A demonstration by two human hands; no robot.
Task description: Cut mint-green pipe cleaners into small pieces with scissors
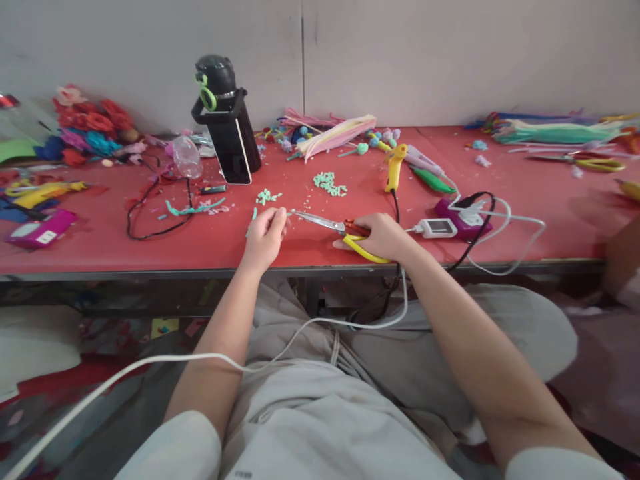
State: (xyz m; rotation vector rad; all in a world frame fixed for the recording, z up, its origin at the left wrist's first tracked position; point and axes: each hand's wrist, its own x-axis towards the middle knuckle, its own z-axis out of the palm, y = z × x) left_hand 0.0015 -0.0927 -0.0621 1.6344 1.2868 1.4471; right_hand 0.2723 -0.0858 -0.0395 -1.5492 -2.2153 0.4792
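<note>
My left hand (265,239) is closed in a pinch on a thin green pipe cleaner (255,214), most of it hidden by the fingers. Fingers of my right hand (377,235) are wrapped round the handles of a pair of scissors (323,221), one loop yellow and the other red. The scissors point left, their tips beside my left fingertips, and the blades look nearly closed. Beyond my hands lie two small piles of short pale green pieces, a smaller pile (267,197) and a larger pile (330,184).
A black bottle (215,77) stands behind a phone (231,152). To the right are a yellow glue gun (395,168), a purple power strip (463,220) and cables. Pipe cleaner bundles (340,135) lie at the back. A white cable (200,358) crosses my lap. Another person's arm (623,243) shows at right.
</note>
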